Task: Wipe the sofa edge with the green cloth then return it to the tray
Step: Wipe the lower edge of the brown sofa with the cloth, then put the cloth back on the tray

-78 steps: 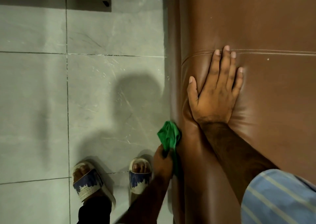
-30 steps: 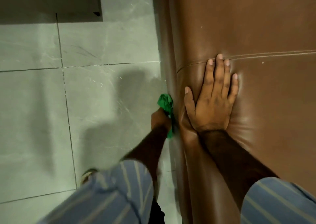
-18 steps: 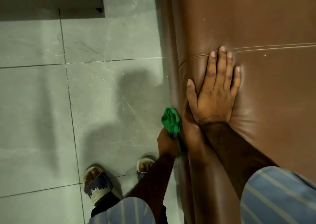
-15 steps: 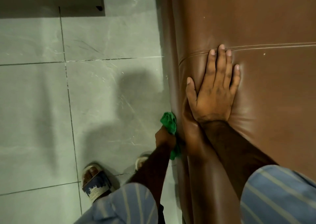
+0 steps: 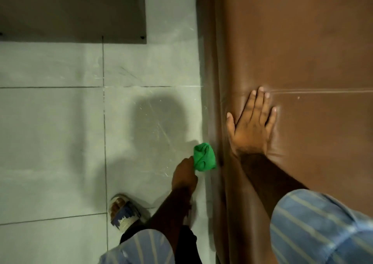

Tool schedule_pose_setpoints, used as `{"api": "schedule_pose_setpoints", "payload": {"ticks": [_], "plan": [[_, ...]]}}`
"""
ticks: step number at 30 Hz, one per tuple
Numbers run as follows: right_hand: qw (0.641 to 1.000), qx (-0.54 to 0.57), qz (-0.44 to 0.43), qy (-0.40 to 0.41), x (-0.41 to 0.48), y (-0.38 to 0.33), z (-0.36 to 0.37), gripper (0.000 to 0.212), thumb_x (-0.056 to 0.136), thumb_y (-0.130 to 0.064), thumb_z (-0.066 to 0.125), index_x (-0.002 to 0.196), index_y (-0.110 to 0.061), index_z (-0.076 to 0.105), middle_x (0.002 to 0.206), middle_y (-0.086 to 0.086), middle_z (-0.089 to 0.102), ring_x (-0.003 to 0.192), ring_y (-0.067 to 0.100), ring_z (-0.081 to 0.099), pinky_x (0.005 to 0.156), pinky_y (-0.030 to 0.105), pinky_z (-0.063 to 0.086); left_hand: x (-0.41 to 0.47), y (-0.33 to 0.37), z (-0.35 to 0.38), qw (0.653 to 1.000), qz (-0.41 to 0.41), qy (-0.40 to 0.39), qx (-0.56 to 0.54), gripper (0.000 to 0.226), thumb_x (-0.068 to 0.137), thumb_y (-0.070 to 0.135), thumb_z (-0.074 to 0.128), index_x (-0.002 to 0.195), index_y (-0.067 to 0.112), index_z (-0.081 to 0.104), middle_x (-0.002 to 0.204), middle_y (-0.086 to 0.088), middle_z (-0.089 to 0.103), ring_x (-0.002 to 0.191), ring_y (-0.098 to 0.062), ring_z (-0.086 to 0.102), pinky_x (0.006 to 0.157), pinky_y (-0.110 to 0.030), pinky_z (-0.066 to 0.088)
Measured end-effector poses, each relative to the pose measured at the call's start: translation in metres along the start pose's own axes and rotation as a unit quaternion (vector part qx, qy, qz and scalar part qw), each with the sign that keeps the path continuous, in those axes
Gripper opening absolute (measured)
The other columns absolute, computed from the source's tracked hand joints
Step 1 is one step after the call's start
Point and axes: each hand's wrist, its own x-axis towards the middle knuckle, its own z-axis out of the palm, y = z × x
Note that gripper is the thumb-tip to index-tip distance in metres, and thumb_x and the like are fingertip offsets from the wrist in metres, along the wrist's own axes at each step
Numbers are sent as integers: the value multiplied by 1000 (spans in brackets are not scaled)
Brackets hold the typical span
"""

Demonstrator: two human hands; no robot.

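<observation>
A bunched green cloth (image 5: pixel 204 157) is gripped in my left hand (image 5: pixel 184 175) and pressed against the lower side edge of the brown leather sofa (image 5: pixel 302 41). My right hand (image 5: pixel 251 125) lies flat on the sofa's top surface with its fingers spread, just below a stitched seam. It holds nothing. The tray is not in view.
Grey floor tiles (image 5: pixel 60 142) fill the left half. A dark low piece of furniture (image 5: pixel 70 11) stands at the top left. My sandalled foot (image 5: pixel 124 213) rests on the floor below my left hand, close to the sofa's base.
My left hand has slid the cloth back and forth along the sofa's side edge. The camera has pulled back a little. My right hand has stayed flat on the sofa.
</observation>
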Motion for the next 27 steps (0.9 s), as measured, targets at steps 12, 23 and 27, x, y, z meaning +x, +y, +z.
{"api": "schedule_pose_setpoints", "payload": {"ticks": [12, 23, 27], "plan": [[958, 140, -186, -166, 96, -202, -162, 81, 111, -60, 21, 169, -10, -2, 179, 10, -7, 167, 25, -6, 135, 45, 2, 0, 50, -354, 953, 114, 186, 210, 63, 83, -11, 52, 138, 18, 55, 127, -6, 64, 104, -30, 58, 84, -39, 54], [937, 182, -260, -148, 287, -329, -199, 93, 95, -64, -2, 169, -9, 11, 179, 12, 7, 167, 25, 3, 135, 43, 4, 131, 150, -595, 898, 150, 301, 283, 56, 78, -9, 57, 130, 9, 64, 124, -20, 65, 106, -44, 59, 86, -52, 54], [931, 184, -261, -175, 356, -367, -167, 71, 114, -45, 33, 169, -8, 7, 179, 12, 5, 167, 26, 2, 134, 40, 1, 214, 189, -643, 882, 137, 303, 334, 53, 87, 2, 60, 138, 14, 58, 139, -17, 55, 124, -41, 51, 102, -55, 47]]}}
